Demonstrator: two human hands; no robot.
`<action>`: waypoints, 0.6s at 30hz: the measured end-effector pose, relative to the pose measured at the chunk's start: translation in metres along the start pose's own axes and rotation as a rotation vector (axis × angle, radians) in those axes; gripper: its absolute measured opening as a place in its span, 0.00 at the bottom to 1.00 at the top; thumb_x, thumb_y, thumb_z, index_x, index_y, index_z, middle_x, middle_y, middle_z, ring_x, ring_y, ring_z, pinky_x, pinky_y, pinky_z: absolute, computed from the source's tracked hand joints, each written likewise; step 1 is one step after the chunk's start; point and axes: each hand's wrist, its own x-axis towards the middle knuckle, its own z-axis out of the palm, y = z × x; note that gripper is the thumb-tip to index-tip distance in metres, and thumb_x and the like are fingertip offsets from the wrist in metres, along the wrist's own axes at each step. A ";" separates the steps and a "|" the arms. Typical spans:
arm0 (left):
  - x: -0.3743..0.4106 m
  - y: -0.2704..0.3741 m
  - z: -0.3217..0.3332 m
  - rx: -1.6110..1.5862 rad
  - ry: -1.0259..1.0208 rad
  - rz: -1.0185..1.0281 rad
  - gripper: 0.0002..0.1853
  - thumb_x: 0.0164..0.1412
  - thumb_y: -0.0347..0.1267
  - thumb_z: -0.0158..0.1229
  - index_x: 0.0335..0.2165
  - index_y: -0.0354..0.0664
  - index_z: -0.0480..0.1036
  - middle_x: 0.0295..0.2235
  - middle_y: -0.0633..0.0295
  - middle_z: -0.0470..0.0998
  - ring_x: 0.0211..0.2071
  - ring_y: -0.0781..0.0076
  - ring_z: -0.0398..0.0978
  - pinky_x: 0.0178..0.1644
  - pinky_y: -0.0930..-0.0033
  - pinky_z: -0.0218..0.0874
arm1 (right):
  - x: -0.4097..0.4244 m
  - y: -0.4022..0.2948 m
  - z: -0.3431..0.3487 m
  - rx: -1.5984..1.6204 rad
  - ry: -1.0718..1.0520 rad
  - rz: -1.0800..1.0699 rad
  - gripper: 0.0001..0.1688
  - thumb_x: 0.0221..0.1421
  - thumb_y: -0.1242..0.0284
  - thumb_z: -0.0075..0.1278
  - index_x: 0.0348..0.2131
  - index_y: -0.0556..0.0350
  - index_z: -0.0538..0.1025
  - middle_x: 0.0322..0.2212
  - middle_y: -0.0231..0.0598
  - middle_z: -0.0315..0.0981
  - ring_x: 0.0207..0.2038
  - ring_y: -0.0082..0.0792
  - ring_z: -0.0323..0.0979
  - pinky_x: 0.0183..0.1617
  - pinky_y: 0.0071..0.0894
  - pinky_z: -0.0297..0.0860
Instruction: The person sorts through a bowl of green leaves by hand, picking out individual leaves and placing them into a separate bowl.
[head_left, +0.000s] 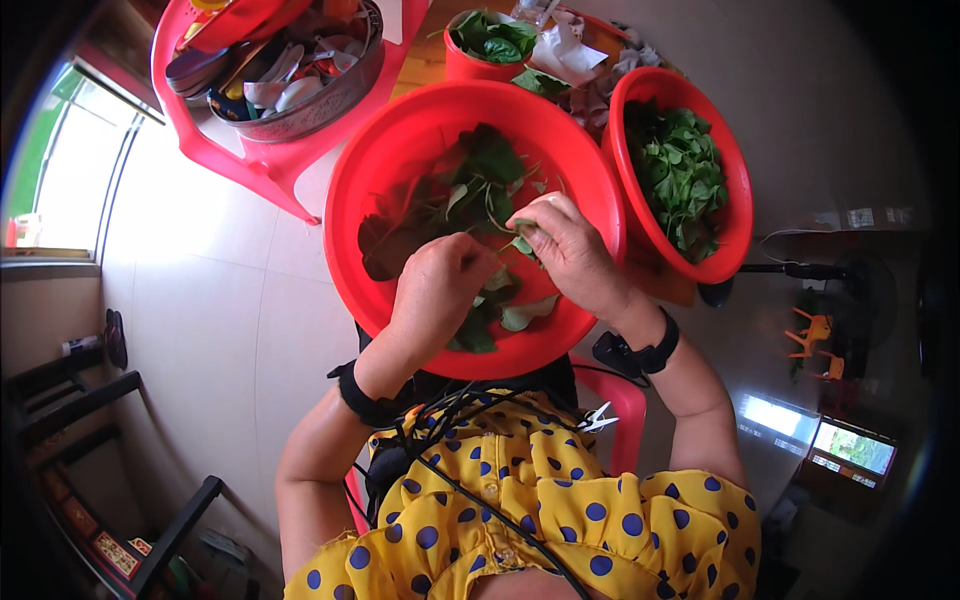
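A large red plastic basin lies before me with leafy green stems in it. Over its middle, the fingers of my left hand are pinched together near a thin stem; what they hold is mostly hidden. My right hand, a little to the right and higher, has its thumb and fingers closed on a green leaf. Loose leaves lie in the basin below my hands. A smaller red basin, tilted, holds a heap of picked leaves at the right.
A red container of leaves and crumpled white paper stand behind the basin on a wooden table. At the upper left, a pink plastic chair bears a metal colander of bowls and spoons. Black cables hang across my front.
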 end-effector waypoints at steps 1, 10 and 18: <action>0.001 0.000 0.001 -0.007 0.002 0.000 0.11 0.56 0.33 0.58 0.30 0.33 0.76 0.28 0.48 0.78 0.33 0.48 0.77 0.38 0.55 0.68 | -0.003 -0.007 0.005 -0.011 -0.058 -0.060 0.09 0.61 0.82 0.47 0.42 0.59 0.72 0.38 0.45 0.71 0.40 0.46 0.74 0.42 0.38 0.72; 0.005 -0.004 0.010 0.162 0.086 0.211 0.09 0.58 0.32 0.57 0.28 0.35 0.74 0.27 0.49 0.77 0.33 0.47 0.76 0.37 0.53 0.67 | -0.015 -0.015 0.012 -0.342 -0.174 -0.004 0.09 0.55 0.79 0.50 0.36 0.60 0.67 0.32 0.50 0.69 0.32 0.55 0.75 0.33 0.48 0.72; 0.007 0.023 0.005 0.146 0.162 0.313 0.06 0.57 0.28 0.60 0.30 0.35 0.75 0.26 0.53 0.76 0.30 0.56 0.75 0.36 0.62 0.66 | 0.012 -0.007 -0.027 -0.003 0.274 0.362 0.07 0.63 0.75 0.46 0.32 0.62 0.70 0.26 0.48 0.73 0.28 0.41 0.74 0.31 0.37 0.69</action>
